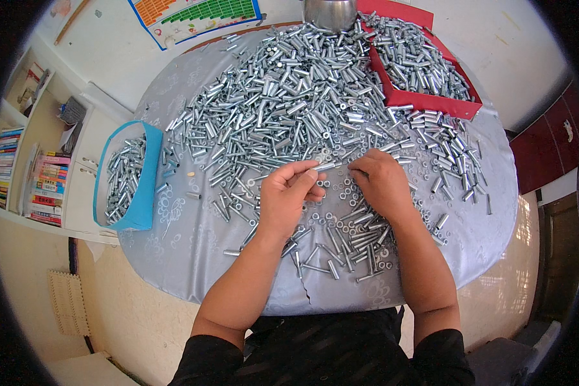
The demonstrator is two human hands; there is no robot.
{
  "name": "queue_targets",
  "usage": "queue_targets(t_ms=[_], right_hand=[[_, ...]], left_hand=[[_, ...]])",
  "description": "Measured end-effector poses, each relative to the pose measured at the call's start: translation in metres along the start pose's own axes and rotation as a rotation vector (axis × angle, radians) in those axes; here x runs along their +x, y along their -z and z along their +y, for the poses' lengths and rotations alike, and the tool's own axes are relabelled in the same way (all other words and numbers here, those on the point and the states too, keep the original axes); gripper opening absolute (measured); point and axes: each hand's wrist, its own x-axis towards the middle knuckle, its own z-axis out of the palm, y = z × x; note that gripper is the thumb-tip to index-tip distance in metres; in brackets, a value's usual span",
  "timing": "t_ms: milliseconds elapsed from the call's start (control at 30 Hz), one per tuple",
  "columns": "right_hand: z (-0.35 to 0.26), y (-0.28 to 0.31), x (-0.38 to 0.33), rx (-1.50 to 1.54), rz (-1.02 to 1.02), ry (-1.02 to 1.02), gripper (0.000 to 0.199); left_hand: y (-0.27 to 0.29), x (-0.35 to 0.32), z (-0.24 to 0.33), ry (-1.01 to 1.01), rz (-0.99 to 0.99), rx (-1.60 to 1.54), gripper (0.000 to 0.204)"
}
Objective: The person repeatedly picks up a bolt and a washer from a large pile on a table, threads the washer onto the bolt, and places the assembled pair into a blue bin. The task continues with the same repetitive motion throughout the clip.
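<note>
Left hand (288,193) pinches a metal tube (329,165), right between the hands; right hand (381,183) bunches just beside it, grip unclear. Best keep that pinch firm, tube steady!

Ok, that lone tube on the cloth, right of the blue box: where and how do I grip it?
Pinch the tube across its middle, coming from above: it lies flat, roughly left to right, and bare cloth on its near and far sides should leave room. The left hand looks handier, being nearer.
</note>
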Motion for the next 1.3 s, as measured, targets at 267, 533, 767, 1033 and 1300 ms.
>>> queue_targets(t_ms=[267,533,767,1033,1300], right_hand=[[-0.004,0.007,0.002,0.028,0.031,-0.160,0.017],[-0.001,0.002,0.003,-0.032,-0.015,-0.141,0.014],[-0.018,0.006,-0.001,0.573,0.019,-0.410,0.011],[-0.018,-0.005,-0.005,0.883,0.005,-0.407,0.012],[-0.021,-0.003,-0.006,0.909,0.000,-0.381,0.012]], left_hand=[[-0.001,0.000,-0.001,0.010,0.003,-0.012,0.023],[0.000,0.000,0.000,0.004,0.001,-0.004,0.022],[-0.001,0.000,0.000,0.009,-0.009,-0.004,0.023],[-0.001,-0.001,-0.001,0.017,-0.021,0.000,0.024],[-0.002,-0.001,0.000,0.018,-0.017,0.017,0.024]])
